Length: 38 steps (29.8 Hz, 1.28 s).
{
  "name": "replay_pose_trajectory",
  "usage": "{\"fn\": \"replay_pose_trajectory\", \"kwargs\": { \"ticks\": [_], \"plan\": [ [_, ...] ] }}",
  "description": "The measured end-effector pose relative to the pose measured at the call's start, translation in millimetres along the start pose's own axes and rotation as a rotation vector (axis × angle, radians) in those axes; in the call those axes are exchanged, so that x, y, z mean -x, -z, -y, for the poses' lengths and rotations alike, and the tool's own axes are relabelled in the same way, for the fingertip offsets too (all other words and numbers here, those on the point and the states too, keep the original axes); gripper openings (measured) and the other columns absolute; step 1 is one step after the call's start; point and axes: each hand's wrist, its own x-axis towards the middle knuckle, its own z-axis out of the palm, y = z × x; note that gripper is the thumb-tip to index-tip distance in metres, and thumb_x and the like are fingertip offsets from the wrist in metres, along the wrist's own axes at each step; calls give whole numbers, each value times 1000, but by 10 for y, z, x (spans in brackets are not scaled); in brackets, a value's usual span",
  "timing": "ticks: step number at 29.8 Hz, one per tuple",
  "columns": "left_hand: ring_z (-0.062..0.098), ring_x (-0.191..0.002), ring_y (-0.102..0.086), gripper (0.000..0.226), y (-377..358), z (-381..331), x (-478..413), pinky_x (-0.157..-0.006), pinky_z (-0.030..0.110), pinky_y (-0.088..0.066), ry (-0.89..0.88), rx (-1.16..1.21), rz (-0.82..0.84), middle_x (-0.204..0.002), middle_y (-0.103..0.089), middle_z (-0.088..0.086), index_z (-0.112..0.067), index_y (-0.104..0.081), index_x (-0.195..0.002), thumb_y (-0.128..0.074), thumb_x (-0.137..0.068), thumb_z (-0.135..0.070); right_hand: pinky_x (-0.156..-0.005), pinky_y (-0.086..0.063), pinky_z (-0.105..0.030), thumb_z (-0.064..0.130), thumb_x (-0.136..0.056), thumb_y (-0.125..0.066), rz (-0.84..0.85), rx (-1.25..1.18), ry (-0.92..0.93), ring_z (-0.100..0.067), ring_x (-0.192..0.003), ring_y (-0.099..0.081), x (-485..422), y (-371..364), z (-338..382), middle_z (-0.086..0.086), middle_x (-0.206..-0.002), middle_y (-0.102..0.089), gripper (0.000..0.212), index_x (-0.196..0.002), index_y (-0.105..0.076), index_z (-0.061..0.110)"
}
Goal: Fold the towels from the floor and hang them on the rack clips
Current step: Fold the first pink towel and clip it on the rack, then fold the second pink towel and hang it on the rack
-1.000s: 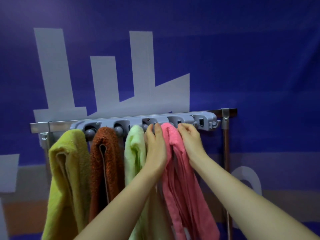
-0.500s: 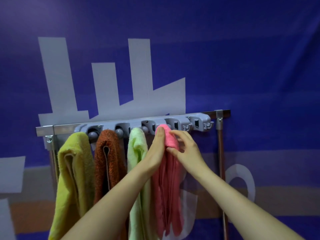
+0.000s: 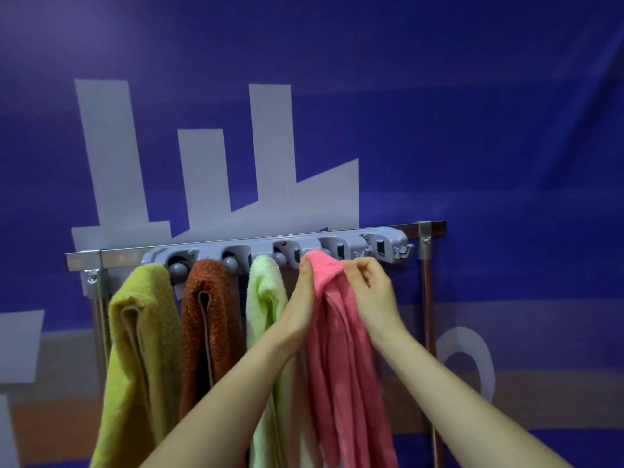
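Below the grey clip rack (image 3: 277,246) on its metal rail (image 3: 118,256), four towels hang with their long axes vertical. Yellow towel (image 3: 141,349), brown towel (image 3: 209,319) and light green towel (image 3: 265,298) are clipped, left to right. Pink towel (image 3: 341,366) hangs next, folded top just under the rack's fourth clip (image 3: 334,246); can't tell if it is seated.

Left hand (image 3: 300,309) is on its left flank, fingers (image 3: 305,268) straight and pressed flat, thumb hidden. Right hand (image 3: 374,292) is on its right, fingers (image 3: 363,265) curled, pinching the top fold.

Key relation: the fold lies between both hands, the clip mouth above and slightly right, the right hand nearer. Likely next: push the fold up.
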Motion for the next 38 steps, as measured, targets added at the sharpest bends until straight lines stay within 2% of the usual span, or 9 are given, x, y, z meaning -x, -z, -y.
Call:
{"fn": "replay_pose_trajectory", "kwargs": {
  "ticks": [8, 11, 16, 19, 24, 27, 29, 35, 38],
  "plan": [
    [-1, -62, -61, 52, -125, -143, -47, -61, 8, -49, 57, 247, -37, -67, -66, -2, -16, -62, -70, -23, -97, -37, -103, -36, -26, 41, -96, -13, 322, -234, -274, -13, -117, -47, -37, -155, 159, -1, -128, -49, 55, -133, -40, 11],
    [12, -114, -52, 51, -150, -169, 97, -87, 9, -42, 88, 291, -94, -124, -56, 9, -3, -53, -119, -19, -98, -34, -114, -24, -32, 42, -96, -13, 310, -206, -313, -16, -129, -40, -4, -101, 178, -5, -142, -39, 55, -136, -35, 12],
    [9, -106, -53, 50, -140, -47, 471, -85, 9, -45, 96, 85, -53, -128, -53, 9, -4, -45, -129, -19, -98, -33, -72, -43, 0, 25, -98, -15, 266, -156, -274, 5, -90, -52, 402, 75, 269, 8, -108, -55, 35, -120, -42, 19],
    [4, -124, -41, 49, -181, -7, 881, -102, 10, -33, 143, -20, -59, -139, -38, -2, -7, -31, -138, -17, -98, -30, -72, -42, 0, 16, -97, -26, 276, -109, -292, 14, -83, -51, 873, 117, 244, 5, -109, -51, 32, -122, -46, 12],
    [-8, -95, -49, 43, -237, 104, 1657, -62, -6, -37, 269, -66, -50, -104, -55, -13, -20, -43, -125, -13, -97, -34, -80, -41, -6, 15, -96, -34, 314, -30, -351, 12, -85, -53, 1696, 271, 146, 9, -102, -56, 29, -118, -51, 9],
    [7, -112, -51, 49, -129, 313, 1961, -88, 19, -37, 372, -74, -67, -118, -59, 1, -19, -39, -132, -10, -96, -39, -78, -42, -17, 19, -96, -36, 338, -13, -440, -2, -88, -53, 2141, 386, 28, 11, -94, -58, 20, -102, -54, 21],
    [13, -97, -54, 50, -47, 556, 2259, -83, 30, -37, 450, -145, -53, -104, -59, 2, -18, -42, -128, -11, -96, -41, -70, -44, -17, 16, -96, -33, 329, 36, -562, -6, -79, -54, 2522, 517, -149, 6, -87, -58, 24, -109, -53, 12],
    [6, -54, -59, 41, 289, 1798, 3345, -62, 23, -38, 817, -108, -78, -60, -66, -7, -23, -54, -85, -18, -96, -41, -48, -45, -12, 13, -95, -37, 340, 168, -1054, 1, -46, -56, 3953, 859, -1082, -3, -73, -56, 27, -114, -51, 1],
    [6, -54, -60, 43, 445, 2297, 3717, -62, 25, -41, 900, -143, -101, -70, -64, -3, -22, -56, -82, -20, -96, -42, -43, -44, -11, 14, -95, -38, 276, 186, -1228, 1, -38, -55, 4315, 940, -1446, -5, -69, -56, 18, -104, -52, 6]
  ]
}}
